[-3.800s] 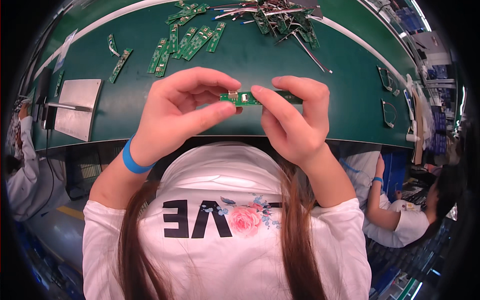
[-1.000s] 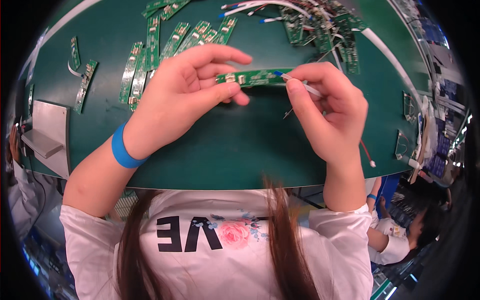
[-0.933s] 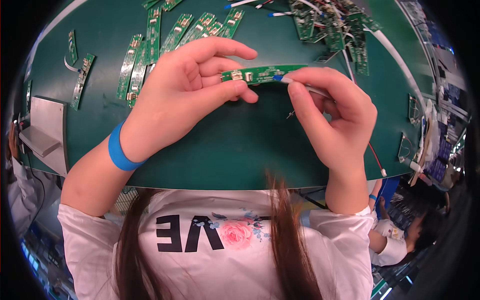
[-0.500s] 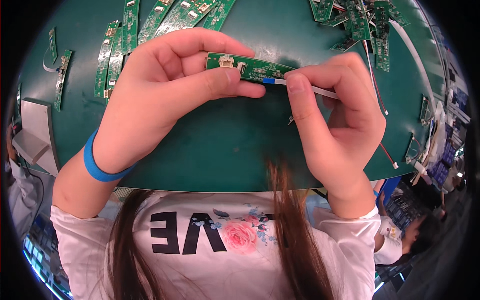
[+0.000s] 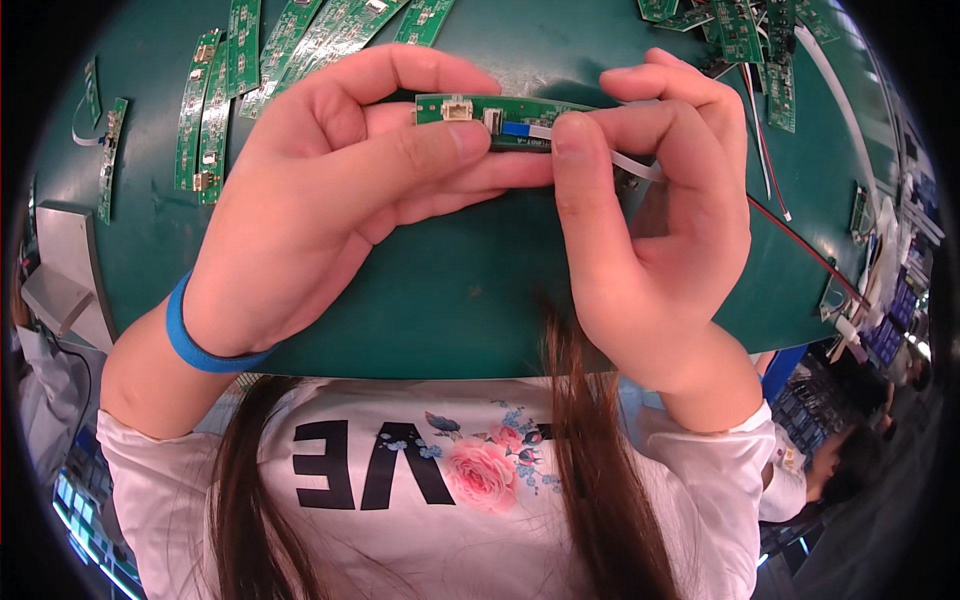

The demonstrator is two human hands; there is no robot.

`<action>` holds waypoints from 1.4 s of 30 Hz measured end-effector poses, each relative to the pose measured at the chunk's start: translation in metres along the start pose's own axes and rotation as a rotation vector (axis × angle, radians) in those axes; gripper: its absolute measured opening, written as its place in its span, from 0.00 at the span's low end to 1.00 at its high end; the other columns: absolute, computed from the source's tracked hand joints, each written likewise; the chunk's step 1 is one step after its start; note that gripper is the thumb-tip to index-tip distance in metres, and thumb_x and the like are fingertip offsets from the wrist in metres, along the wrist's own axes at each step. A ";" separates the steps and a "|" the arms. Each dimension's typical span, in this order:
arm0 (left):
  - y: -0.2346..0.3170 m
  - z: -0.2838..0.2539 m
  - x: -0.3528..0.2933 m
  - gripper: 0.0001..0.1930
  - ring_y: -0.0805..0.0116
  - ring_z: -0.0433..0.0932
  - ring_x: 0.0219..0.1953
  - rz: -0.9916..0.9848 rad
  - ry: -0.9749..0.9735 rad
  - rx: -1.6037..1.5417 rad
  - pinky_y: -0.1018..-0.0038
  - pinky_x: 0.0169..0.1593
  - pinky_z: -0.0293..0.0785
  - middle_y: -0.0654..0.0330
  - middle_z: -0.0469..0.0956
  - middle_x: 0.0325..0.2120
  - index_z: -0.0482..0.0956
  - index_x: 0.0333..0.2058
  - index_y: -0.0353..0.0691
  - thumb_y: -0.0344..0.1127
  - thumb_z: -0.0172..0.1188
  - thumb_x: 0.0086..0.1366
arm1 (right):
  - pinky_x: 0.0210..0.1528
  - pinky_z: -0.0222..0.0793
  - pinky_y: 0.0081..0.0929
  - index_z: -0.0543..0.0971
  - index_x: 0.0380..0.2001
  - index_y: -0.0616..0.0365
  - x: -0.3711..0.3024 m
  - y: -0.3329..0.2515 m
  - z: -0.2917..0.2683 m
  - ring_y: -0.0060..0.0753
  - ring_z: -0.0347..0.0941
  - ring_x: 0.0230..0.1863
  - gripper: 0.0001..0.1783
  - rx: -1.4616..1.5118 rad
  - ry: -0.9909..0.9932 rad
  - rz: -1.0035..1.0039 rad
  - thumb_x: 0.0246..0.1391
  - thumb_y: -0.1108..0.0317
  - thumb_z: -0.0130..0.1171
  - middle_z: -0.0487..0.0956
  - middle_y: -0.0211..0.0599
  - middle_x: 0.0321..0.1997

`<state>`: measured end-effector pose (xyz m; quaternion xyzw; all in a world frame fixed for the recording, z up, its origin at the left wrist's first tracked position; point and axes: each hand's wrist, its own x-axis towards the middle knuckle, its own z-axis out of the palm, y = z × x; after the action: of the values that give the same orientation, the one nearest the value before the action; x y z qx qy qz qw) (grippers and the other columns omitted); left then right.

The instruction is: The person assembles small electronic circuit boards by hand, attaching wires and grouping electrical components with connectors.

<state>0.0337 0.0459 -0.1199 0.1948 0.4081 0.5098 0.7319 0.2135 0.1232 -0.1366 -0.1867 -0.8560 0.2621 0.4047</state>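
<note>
The view came from my own head, through the left of two fisheye cameras worn side by side. It faced down, upright, over my white shirt (image 5: 390,540) to the green table (image 5: 450,270), near enough that my left hand (image 5: 300,190) and right hand (image 5: 655,215) filled much of the upper middle. Straight edges bent toward the dark rim.

Circuit board (image 5: 488,103): green, white printed markings, cream connector (image 5: 457,109). Ribbon cable (image 5: 541,132): white, blue tip (image 5: 516,129). Bench (image 5: 450,290): dark green. Wristband (image 5: 188,336): plain blue. Shirt (image 5: 380,550): white, black lettering (image 5: 325,466), pink rose (image 5: 482,475), blue floral sprigs (image 5: 404,441). Metal bracket (image 5: 77,240): silver-grey.
</note>
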 end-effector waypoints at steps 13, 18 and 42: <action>-0.005 0.001 -0.001 0.11 0.60 0.75 0.48 0.006 -0.012 -0.018 0.68 0.54 0.70 0.51 0.75 0.43 0.65 0.45 0.32 0.27 0.48 0.64 | 0.56 0.59 0.40 0.73 0.25 0.66 0.010 -0.016 -0.001 0.31 0.66 0.40 0.04 -0.199 -0.170 0.233 0.46 0.81 0.59 0.71 0.35 0.30; -0.007 0.003 0.000 0.11 0.62 0.76 0.47 0.020 -0.013 -0.008 0.68 0.53 0.70 0.52 0.76 0.42 0.66 0.45 0.32 0.28 0.48 0.64 | 0.56 0.58 0.39 0.73 0.25 0.65 0.000 -0.009 0.003 0.31 0.66 0.41 0.04 -0.028 -0.017 0.263 0.46 0.81 0.59 0.71 0.36 0.31; -0.005 0.009 0.001 0.11 0.61 0.77 0.45 -0.002 -0.030 0.051 0.68 0.53 0.71 0.52 0.77 0.41 0.66 0.44 0.31 0.28 0.49 0.64 | 0.56 0.58 0.36 0.74 0.26 0.65 0.008 -0.006 -0.010 0.28 0.66 0.38 0.03 0.060 -0.107 0.169 0.47 0.79 0.58 0.70 0.35 0.31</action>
<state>0.0437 0.0465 -0.1187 0.2204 0.4102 0.4956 0.7332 0.2161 0.1256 -0.1231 -0.2315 -0.8494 0.3304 0.3403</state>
